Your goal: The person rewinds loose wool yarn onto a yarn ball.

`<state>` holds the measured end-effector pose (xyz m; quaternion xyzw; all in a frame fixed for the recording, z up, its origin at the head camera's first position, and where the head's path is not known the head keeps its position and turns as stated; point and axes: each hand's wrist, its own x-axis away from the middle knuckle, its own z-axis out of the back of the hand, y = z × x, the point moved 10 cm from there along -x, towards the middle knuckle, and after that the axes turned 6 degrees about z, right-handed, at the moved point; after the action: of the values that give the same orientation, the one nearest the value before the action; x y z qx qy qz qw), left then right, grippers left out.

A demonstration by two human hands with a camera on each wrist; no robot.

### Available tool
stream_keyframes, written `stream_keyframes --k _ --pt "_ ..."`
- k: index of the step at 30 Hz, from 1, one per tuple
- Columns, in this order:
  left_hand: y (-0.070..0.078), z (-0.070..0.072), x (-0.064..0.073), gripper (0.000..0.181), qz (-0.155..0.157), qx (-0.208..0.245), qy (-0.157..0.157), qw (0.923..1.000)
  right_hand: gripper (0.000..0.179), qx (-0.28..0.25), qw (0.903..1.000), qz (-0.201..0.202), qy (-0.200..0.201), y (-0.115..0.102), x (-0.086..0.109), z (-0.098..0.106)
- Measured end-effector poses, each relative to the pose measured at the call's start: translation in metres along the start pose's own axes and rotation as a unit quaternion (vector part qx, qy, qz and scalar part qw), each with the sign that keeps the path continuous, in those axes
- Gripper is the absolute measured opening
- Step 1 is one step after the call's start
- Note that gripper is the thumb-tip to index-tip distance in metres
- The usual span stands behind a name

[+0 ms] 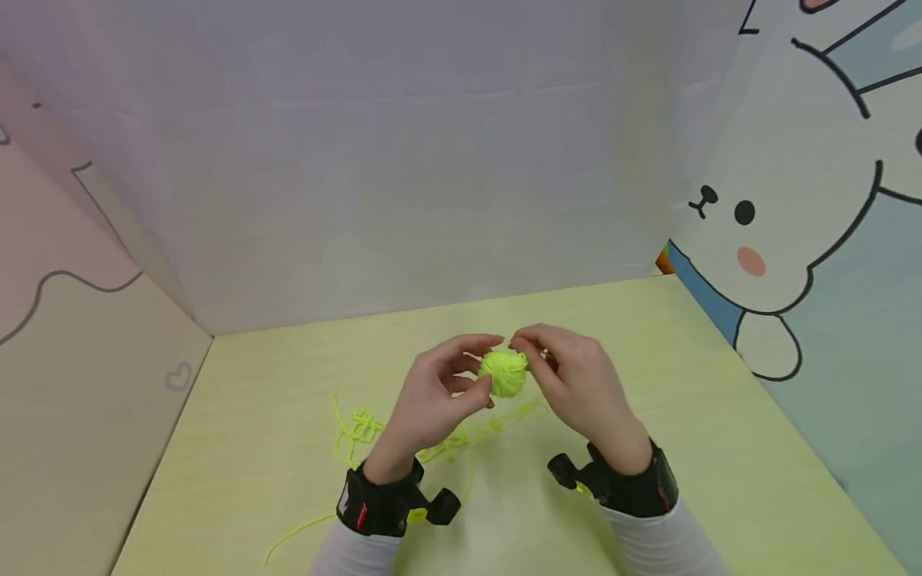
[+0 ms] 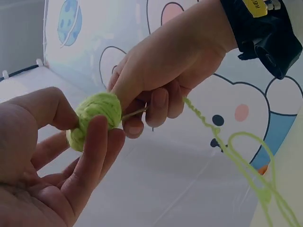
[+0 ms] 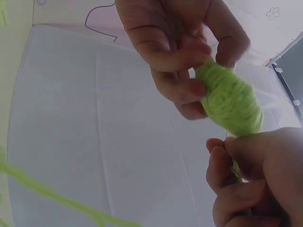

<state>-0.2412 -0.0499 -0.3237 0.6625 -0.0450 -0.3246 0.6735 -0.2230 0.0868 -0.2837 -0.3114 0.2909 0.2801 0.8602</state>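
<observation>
A small ball of yellow-green yarn (image 1: 503, 374) is held up above the table between both hands. My left hand (image 1: 442, 392) grips it from the left, thumb below and fingers curled round its far side. On the other side, my right hand (image 1: 572, 372) pinches the strand that runs from the ball, as the left wrist view shows near the right fingers (image 2: 158, 106). From that hand a twisted length of yarn (image 2: 203, 118) hangs down. In the right wrist view the yarn ball (image 3: 231, 99) sits at the left fingertips, and the right thumb is close to its lower end.
Loose, tangled yarn (image 1: 363, 428) lies on the pale table (image 1: 274, 416) behind and under the left wrist, with one tail (image 1: 295, 530) toward the front left. White cloth (image 1: 403, 176) rises at the back. Printed panels (image 1: 857, 320) stand at both sides.
</observation>
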Motion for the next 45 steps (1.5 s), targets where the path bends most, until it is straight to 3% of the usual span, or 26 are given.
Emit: stream_keyframes --k 5,14,17,21,25,29,32,35,39,45 --pt "-0.007 -0.004 -0.002 0.046 0.034 0.051 0.02 0.9979 0.01 0.014 0.9992 -0.038 0.006 0.006 0.0 -0.001" --pt "-0.004 -0.004 -0.003 0.047 0.04 0.064 -0.002 0.9972 0.01 -0.001 0.9989 -0.044 0.017 0.009 -0.002 0.0" --pt "-0.004 0.0 -0.003 0.046 0.04 0.067 0.004 0.9969 0.011 -0.009 0.999 -0.044 0.007 0.009 -0.002 -0.003" --pt "-0.004 0.012 -0.002 0.04 0.036 0.104 0.056 0.9924 0.015 -0.01 0.9966 -0.063 -0.053 0.012 0.0 -0.016" --pt "-0.008 0.032 0.002 0.036 0.038 0.142 0.14 0.9791 0.017 -0.014 0.9867 -0.066 -0.148 0.009 0.008 -0.036" --pt "-0.009 0.049 0.006 0.032 0.03 0.133 0.21 0.9682 0.015 -0.028 0.9743 -0.016 -0.223 -0.009 0.014 -0.052" --pt "-0.007 0.057 0.008 0.03 0.018 0.121 0.234 0.9645 0.014 -0.04 0.9691 0.031 -0.241 -0.025 0.016 -0.054" --pt "-0.004 0.061 0.008 0.031 0.007 0.095 0.244 0.9651 0.013 -0.053 0.9743 0.066 -0.209 -0.036 0.015 -0.044" --pt "0.003 0.063 0.007 0.032 -0.009 0.012 0.236 0.9717 0.01 -0.073 0.984 0.11 -0.12 -0.047 0.008 -0.02" --pt "0.017 0.038 0.005 0.036 -0.013 -0.129 0.16 0.9786 0.026 -0.081 0.9844 0.154 -0.021 -0.05 0.008 0.008"
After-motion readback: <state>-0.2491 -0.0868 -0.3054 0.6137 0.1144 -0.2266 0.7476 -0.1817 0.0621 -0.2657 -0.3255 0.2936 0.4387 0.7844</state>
